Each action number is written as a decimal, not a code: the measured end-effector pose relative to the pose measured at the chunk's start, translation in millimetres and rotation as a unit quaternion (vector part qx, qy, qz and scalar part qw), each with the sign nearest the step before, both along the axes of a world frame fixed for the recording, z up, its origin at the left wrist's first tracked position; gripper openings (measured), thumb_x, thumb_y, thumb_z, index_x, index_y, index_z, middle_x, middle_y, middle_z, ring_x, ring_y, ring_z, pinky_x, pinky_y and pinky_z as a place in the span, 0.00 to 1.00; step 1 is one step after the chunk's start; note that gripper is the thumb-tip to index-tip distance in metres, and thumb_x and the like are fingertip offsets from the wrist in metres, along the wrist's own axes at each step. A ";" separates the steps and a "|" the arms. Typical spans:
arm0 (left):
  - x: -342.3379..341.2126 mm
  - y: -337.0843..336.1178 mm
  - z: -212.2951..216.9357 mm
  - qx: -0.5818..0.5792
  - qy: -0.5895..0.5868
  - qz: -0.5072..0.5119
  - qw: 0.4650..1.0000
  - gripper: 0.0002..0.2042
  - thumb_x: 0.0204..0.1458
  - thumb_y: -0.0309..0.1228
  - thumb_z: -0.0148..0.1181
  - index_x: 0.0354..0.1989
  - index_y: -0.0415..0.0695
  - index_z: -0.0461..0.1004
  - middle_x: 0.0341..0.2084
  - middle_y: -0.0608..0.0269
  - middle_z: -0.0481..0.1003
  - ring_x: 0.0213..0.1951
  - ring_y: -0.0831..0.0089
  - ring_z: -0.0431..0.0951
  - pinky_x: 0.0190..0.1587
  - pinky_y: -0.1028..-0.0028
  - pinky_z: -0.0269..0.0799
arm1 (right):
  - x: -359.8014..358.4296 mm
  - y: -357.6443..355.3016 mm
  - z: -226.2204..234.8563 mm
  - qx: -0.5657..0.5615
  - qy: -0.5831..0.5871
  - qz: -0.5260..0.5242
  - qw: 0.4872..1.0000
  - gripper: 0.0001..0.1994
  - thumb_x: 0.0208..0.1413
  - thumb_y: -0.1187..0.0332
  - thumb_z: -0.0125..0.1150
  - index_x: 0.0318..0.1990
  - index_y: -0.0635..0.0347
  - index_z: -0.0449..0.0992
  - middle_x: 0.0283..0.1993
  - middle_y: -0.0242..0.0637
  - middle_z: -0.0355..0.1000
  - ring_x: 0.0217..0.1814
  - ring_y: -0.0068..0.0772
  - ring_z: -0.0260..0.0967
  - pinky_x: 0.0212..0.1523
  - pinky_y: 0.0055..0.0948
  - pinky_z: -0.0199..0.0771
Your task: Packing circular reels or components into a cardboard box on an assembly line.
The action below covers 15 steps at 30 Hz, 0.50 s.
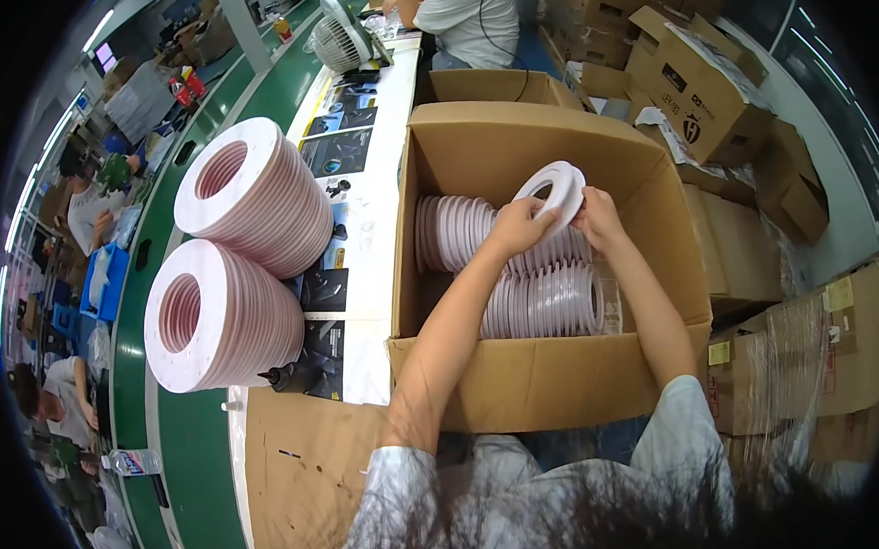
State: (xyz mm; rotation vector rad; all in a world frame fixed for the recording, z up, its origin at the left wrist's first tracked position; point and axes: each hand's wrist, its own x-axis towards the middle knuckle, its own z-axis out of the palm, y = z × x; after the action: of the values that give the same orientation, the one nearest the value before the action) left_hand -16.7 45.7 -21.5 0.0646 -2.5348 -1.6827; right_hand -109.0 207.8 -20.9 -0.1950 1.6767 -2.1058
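- Lifting one pale pink flat ring (551, 193) out of the open cardboard box (552, 375) looks to be the step in hand: the head view shows both hands raised over the box's middle, with the ring tilted up between them.
- The left hand (519, 226) is closed on the ring's lower left edge; the right hand (596, 218) pinches its right edge. Both grip the same ring.
- Judging from this, the next move calls for carrying the ring clear of the box walls without bending it, and a free spot on the bench.
- Counts: one ring in the hands; two rows of rings on edge inside the box (517, 268), too tightly packed to count; two tall stacks of rings (253, 195) lying on the white bench (369, 224) to the left.
- One small fan (341, 39) stands at the far end of the bench, near a seated person (468, 14).
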 end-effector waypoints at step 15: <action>3.2 -41.4 1.6 -0.008 0.074 0.223 0.972 0.30 0.61 0.44 0.32 0.23 0.33 0.77 0.24 0.40 0.76 0.35 0.42 0.77 0.45 0.53 0.68 | 16.2 14.5 8.6 0.301 0.620 -0.005 0.724 0.11 0.38 0.70 0.67 0.33 0.61 0.78 0.28 0.32 0.75 0.28 0.18 0.71 0.31 0.27 0.72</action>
State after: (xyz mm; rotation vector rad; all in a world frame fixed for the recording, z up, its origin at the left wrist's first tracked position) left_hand -13.5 4.2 -19.9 0.4523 -2.2111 -1.4311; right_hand -92.8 222.3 -12.4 -1.6409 2.9104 -1.1790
